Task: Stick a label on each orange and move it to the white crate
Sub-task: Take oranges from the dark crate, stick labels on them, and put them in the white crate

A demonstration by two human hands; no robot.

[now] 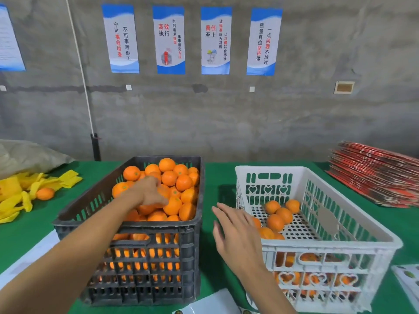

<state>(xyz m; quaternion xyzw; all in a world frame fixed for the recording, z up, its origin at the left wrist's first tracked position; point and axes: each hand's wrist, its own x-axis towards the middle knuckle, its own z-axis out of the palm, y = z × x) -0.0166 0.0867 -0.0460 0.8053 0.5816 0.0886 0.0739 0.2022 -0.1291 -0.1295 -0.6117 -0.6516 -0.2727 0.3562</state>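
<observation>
A table covered in green cloth (215, 177) stands against a rough grey concrete wall (226, 123), on which hang four blue-and-white posters with Chinese text (170, 39). Near the middle of the table sits a dark slotted plastic crate (74, 211) heaped with loose oranges (169, 177). The left hand (147, 191) reaches into this heap, fingers curled down over the fruit; whether the grip holds an orange cannot be told. Just beside it, toward the right edge, stands the white perforated plastic crate (317, 175) with a few oranges on its floor (275, 222). The right hand (235, 232) hovers between the two crates, fingers straight and spread, holding nothing. Yellow foam sleeves (20, 196) lie at the left edge, a stack of flat red cartons (374, 173) at the far right corner.
</observation>
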